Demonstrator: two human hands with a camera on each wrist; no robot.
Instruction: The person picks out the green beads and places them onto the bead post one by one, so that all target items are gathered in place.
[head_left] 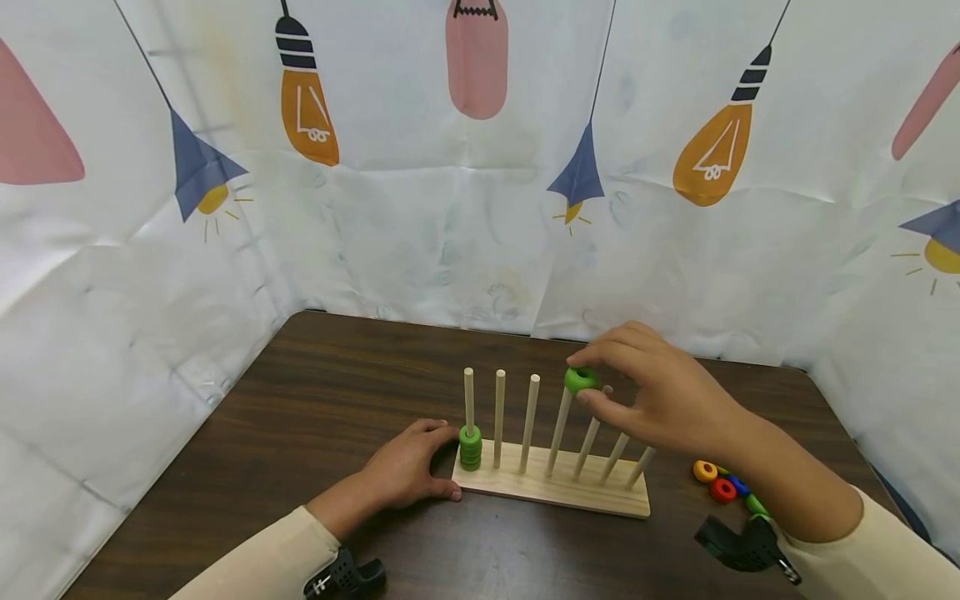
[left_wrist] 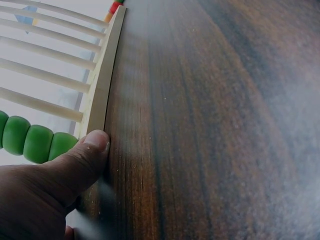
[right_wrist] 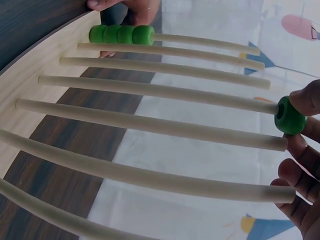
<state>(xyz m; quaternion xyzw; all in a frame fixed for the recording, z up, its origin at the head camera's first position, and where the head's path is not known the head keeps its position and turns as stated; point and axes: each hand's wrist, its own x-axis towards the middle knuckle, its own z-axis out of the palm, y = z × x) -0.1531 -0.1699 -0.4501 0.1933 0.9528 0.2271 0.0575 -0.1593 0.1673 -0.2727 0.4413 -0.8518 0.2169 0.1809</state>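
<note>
A wooden peg stand (head_left: pixel 547 482) with several upright pegs sits on the table. Green beads (head_left: pixel 470 448) are stacked low on its leftmost peg; the left wrist view shows the same beads (left_wrist: pixel 37 142) close up. My left hand (head_left: pixel 405 468) grips the left end of the base, its thumb (left_wrist: pixel 92 145) against the front edge. Between thumb and fingers, my right hand (head_left: pixel 660 392) pinches one green bead (head_left: pixel 581 380) at the top of the middle peg. In the right wrist view that bead (right_wrist: pixel 290 117) meets the peg's tip; whether it is threaded, I cannot tell.
Loose beads (head_left: pixel 723 490) in red, orange, blue and green lie right of the stand, partly hidden by my right forearm. The dark wooden table (head_left: pixel 337 375) backs onto a white printed cloth (head_left: pixel 405 242). Bare pegs stand close beside my right fingers.
</note>
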